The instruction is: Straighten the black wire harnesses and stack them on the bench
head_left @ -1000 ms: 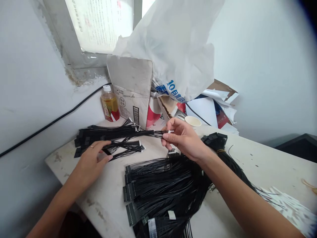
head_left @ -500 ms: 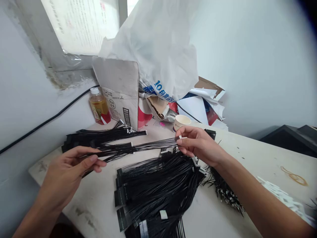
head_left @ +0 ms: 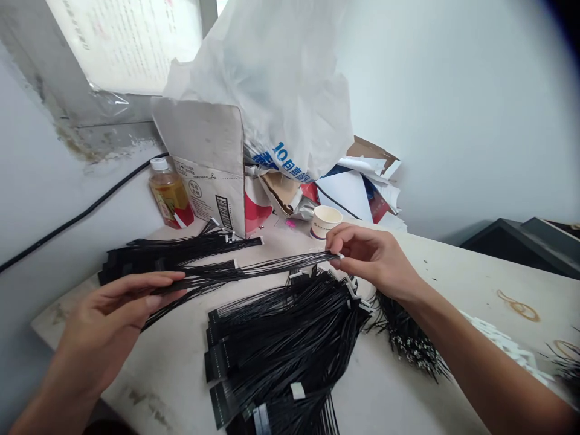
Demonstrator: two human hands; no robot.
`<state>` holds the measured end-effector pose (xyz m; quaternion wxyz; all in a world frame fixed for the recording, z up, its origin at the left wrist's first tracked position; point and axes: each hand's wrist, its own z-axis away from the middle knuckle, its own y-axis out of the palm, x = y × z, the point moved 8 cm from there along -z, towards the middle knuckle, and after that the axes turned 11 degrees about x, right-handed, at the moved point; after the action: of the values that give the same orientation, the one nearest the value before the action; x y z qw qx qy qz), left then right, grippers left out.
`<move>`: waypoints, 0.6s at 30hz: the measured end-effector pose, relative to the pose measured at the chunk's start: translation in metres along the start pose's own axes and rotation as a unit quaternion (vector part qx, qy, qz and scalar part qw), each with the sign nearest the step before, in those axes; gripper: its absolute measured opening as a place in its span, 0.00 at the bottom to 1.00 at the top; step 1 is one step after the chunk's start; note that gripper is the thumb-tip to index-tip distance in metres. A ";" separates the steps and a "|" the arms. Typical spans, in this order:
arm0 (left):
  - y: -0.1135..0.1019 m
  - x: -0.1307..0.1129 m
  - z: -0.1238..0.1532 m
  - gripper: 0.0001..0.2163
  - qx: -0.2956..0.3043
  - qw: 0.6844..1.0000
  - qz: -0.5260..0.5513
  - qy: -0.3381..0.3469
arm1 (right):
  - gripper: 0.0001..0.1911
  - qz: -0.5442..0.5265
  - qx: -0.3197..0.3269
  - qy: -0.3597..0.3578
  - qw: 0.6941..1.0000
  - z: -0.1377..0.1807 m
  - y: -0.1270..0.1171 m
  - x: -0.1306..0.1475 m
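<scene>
A thin black wire harness [head_left: 281, 264] stretches between my two hands above the white table. My left hand [head_left: 109, 320] is closed on its left part, thumb below and fingers on top. At the other end, my right hand [head_left: 371, 257] pinches the harness beside its small white connector. Just below lies a big pile of black wire harnesses [head_left: 285, 344], with black taped ends to the left and white connectors to the right. Behind my left hand rests a second bundle of black harnesses [head_left: 154, 251].
A drink bottle [head_left: 170, 193] and a cardboard box [head_left: 203, 163] stand at the back, with a plastic bag [head_left: 276, 90] over the box. A paper cup [head_left: 325, 222] is behind my right hand. White connectors [head_left: 502, 344] and a rubber band [head_left: 519, 306] lie at right.
My right hand has turned slightly and its fingers have shifted on the connector end. My left hand keeps its hold, its fingers straighter. The whole view has shifted a little.
</scene>
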<state>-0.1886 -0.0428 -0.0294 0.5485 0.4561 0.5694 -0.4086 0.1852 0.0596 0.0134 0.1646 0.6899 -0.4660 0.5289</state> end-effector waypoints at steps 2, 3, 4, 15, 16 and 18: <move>0.000 0.007 0.001 0.12 0.006 1.000 0.003 -0.027 | 0.06 -0.003 0.004 0.006 1.000 0.001 0.001 -0.002; -0.001 0.010 0.003 0.12 0.003 0.999 -0.011 -0.037 | 0.06 -0.001 0.005 0.012 1.000 0.002 0.002 -0.003; -0.002 0.013 0.004 0.12 -0.004 0.999 -0.031 -0.039 | 0.06 0.006 0.000 0.018 1.000 0.002 0.003 -0.003; 0.008 0.034 0.013 0.17 0.019 0.994 -0.091 -0.060 | 0.11 0.081 -0.018 0.166 0.983 0.008 0.011 -0.029; 0.010 0.034 0.014 0.17 0.017 0.995 -0.076 -0.061 | 0.11 0.088 -0.008 0.181 0.979 0.008 0.011 -0.032; 0.015 0.033 0.015 0.17 0.015 0.996 -0.050 -0.069 | 0.11 0.084 -0.001 0.205 0.975 0.009 0.011 -0.036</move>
<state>-0.1693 -0.0511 -0.0631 0.5584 0.4061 0.5460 -0.4745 0.1815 0.0639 -0.0247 0.2123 0.5249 -0.4787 0.6710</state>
